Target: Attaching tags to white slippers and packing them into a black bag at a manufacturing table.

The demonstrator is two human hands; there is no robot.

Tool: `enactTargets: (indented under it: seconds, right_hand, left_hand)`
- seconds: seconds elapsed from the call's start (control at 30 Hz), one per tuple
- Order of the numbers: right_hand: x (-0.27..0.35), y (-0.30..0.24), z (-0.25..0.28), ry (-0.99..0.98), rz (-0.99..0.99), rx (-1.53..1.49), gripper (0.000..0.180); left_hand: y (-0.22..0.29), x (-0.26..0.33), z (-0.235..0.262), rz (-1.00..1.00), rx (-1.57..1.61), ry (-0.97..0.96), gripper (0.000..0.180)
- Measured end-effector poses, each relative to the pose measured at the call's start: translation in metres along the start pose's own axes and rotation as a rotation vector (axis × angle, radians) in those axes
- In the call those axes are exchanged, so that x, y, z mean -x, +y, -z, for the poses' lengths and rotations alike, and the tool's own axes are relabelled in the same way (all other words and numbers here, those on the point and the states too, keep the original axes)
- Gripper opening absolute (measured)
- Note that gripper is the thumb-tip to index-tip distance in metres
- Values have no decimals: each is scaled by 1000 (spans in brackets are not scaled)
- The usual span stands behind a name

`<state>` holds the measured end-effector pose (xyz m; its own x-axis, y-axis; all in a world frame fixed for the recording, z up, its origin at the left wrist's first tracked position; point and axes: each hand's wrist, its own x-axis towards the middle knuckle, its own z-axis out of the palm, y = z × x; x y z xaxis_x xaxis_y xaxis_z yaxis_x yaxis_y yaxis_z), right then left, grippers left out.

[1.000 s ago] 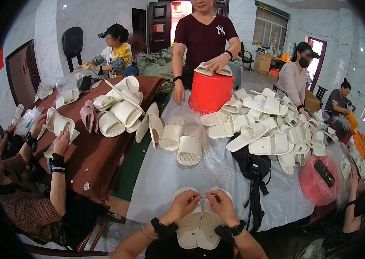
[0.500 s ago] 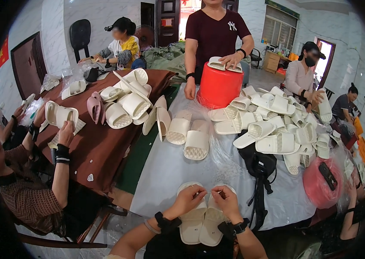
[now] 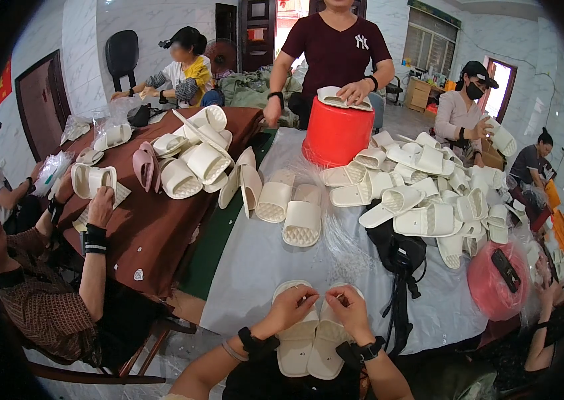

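The nearest two cream slippers (image 3: 300, 341) lie front-to-back lengthwise, toes pointing away.

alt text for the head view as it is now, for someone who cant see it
A person's left hand and right hand are held close together over a pair of cream slippers. Beyond, a pale-covered table holds a heap of similar slippers and a black bag, with a co-worker standing by a red tub.

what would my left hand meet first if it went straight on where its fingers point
Most likely your right hand, which faces your left hand across a narrow gap over the cream slippers, though depth is hard to judge from this view.
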<state>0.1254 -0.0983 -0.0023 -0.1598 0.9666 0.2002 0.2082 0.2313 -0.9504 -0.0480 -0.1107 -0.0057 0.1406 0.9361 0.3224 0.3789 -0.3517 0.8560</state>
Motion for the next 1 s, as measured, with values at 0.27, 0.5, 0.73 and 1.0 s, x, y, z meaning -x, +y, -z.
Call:
enactTargets:
  seconds: [0.27,0.5,0.73,1.0]
  right_hand:
    - [-1,8,1,-56,-43,-53,11]
    - [1,5,0,-16,-105,-83,11]
    - [0,2,1,-56,-66,-23,11]
    - [0,7,2,-84,-48,-54,11]
  left_hand:
    - [0,-2,1,78,16,-39,16]
    - [-2,1,1,70,7,-48,16]
    - [0,0,2,79,8,-56,16]
    - [3,-1,3,32,9,-43,14]
